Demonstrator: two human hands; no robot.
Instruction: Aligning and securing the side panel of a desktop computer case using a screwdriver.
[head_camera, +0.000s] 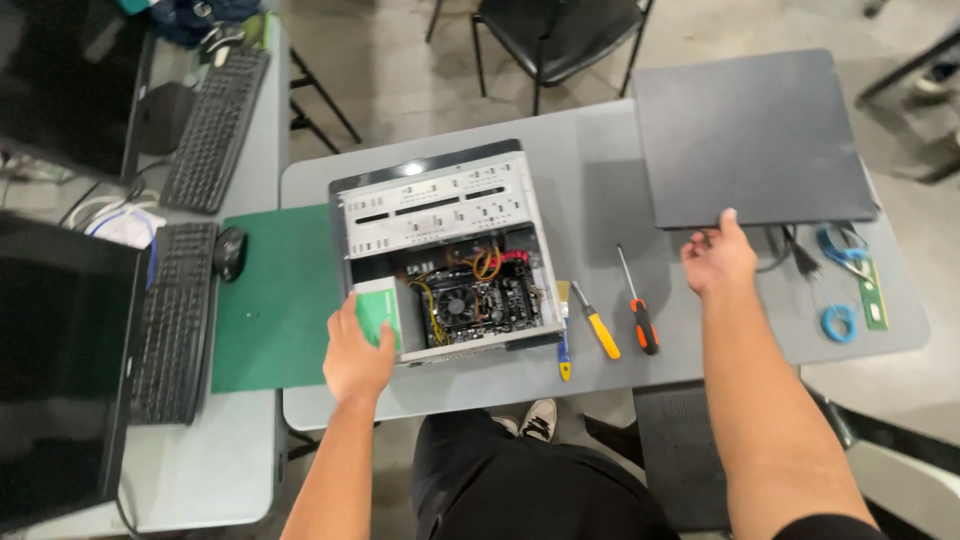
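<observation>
Computer case (445, 250) lies open on its side in the middle of a grey counter (600, 180), partly on a green mat (270, 290). Inside are a fan, boards and yellow wires. A black chair (555, 35) stands behind. The left hand (358, 350) rests open on the case's near corner. The right hand (718, 258) grips the edge of a flat black side panel (750, 135). Two screwdrivers (620, 320) lie between the hands.
</observation>
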